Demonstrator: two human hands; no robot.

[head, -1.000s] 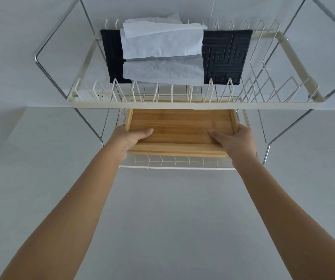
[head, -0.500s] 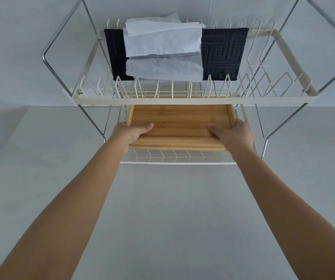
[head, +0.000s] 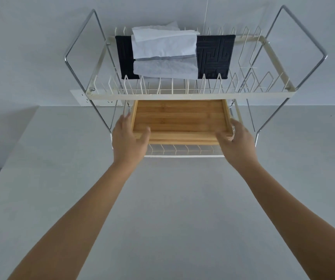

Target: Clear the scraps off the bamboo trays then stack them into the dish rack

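Bamboo tray (head: 179,120) lying flat on lower shelf of dish rack (head: 186,96), tucked under the upper tier, sitting on what looks like a second tray edge just below its near rim, so probably stacked. Surface bare, no scraps visible. Left hand (head: 127,136) at near-left corner, fingers spread, thumb resting over the near rim; looks loosened, not a firm grip, though contact with the left side wall cannot be ruled out. Right hand (head: 236,139) at near-right corner, fingers open and curled loosely beside the rim, touching or just off it; cannot tell if any hold remains. Tray judged rigid, light, smooth-finished, not fragile but slick on wire; best taken by the raised side rims at both near corners, thumbs on top, kept level to slide. Versus earlier frames: tray pushed further in toward the far side, both hands shifted from gripping the near edge with thumbs on the floor of the tray to outer corners and opening up. Upper tier holds black quilted mat (head: 215,55) with white paper towels (head: 163,53) draped over it. Grey counter (head: 172,209) near side bare. Wall socket (head: 86,98) at far left.
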